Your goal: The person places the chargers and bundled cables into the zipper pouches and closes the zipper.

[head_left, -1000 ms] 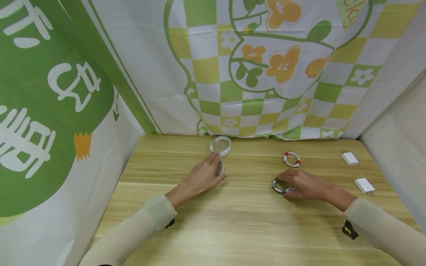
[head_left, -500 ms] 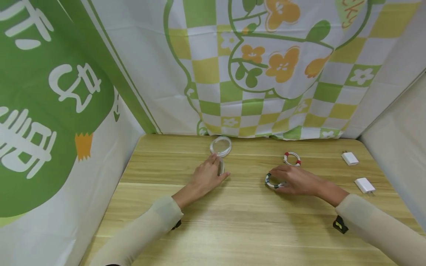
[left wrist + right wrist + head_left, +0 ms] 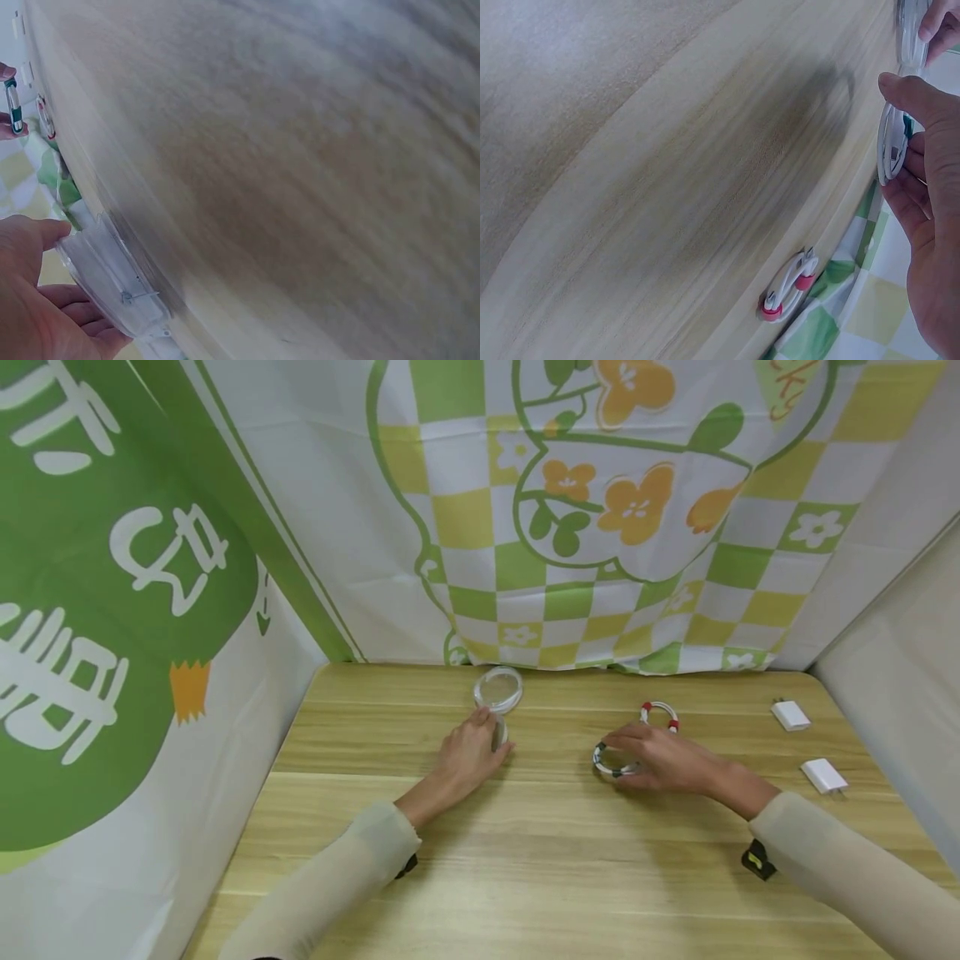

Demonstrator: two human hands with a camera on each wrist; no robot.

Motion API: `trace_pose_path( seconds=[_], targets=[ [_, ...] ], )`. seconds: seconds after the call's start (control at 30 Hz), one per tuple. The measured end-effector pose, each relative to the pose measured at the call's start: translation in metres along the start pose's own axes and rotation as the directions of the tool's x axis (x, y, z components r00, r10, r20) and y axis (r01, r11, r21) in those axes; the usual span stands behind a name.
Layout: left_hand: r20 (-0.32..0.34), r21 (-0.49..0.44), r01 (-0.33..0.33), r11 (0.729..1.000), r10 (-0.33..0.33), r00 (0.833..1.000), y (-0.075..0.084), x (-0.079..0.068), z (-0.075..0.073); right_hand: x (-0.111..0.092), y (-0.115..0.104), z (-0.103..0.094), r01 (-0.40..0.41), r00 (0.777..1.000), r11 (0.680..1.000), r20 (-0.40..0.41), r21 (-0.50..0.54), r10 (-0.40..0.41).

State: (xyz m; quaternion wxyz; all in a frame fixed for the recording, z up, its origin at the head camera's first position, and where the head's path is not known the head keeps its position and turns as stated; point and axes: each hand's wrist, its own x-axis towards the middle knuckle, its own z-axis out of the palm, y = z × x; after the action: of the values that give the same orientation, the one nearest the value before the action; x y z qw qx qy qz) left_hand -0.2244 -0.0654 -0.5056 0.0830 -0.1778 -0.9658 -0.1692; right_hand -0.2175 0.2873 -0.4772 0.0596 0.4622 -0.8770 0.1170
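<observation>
At the back of the wooden table my left hand (image 3: 468, 752) holds a clear round plastic case (image 3: 112, 277) by its edge, between thumb and fingers. In the head view that hand covers much of the case. A second clear round case (image 3: 498, 690) lies just behind it. Farther right, my right hand (image 3: 667, 760) pinches a coiled white cable (image 3: 597, 763) with dark green ties. The coil appears raised off the tabletop in the right wrist view, its shadow falling on the wood. Another white cable coil with red ties (image 3: 789, 286) lies behind the right hand.
Two white plug adapters, one farther back (image 3: 791, 716) and one nearer (image 3: 824, 775), lie at the table's right side. A patterned green and white cloth (image 3: 517, 602) hangs along the back edge. Fabric walls stand at left and right.
My right hand has moved left and slightly away from me with the green-tied cable, now partly covering the red-tied coil. My left hand stays nearly in place on the case.
</observation>
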Motion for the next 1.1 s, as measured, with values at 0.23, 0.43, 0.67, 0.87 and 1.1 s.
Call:
trace_pose_path(
  seconds=[0.23, 0.43, 0.67, 0.87, 1.1],
  targets=[
    [-0.047, -0.121, -0.002, 0.993, -0.003, 0.999, -0.003, 0.001, 0.002, 0.003, -0.001, 0.0, -0.029, 0.999, 1.0, 0.022, -0.005, 0.029],
    [-0.072, -0.253, -0.009, 0.968, -0.009, 0.997, -0.007, 0.0, 0.003, 0.006, -0.001, 0.002, -0.005, 1.0, 1.0, -0.009, -0.012, 0.005],
    [-0.1, -0.315, 0.009, 0.949, -0.042, 0.994, -0.008, -0.002, 0.004, 0.01, -0.001, 0.003, 0.023, 0.999, 1.0, -0.042, -0.007, -0.023],
    [-0.107, -0.369, 0.015, 0.929, -0.058, 0.993, -0.007, -0.003, 0.006, 0.016, -0.003, 0.004, 0.022, 0.999, 1.0, -0.047, 0.011, -0.022],
    [-0.093, -0.465, 0.028, 0.885, -0.08, 0.992, -0.009, -0.006, 0.005, 0.025, -0.004, 0.004, 0.01, 0.997, 1.0, -0.073, 0.028, -0.008]
  ],
)
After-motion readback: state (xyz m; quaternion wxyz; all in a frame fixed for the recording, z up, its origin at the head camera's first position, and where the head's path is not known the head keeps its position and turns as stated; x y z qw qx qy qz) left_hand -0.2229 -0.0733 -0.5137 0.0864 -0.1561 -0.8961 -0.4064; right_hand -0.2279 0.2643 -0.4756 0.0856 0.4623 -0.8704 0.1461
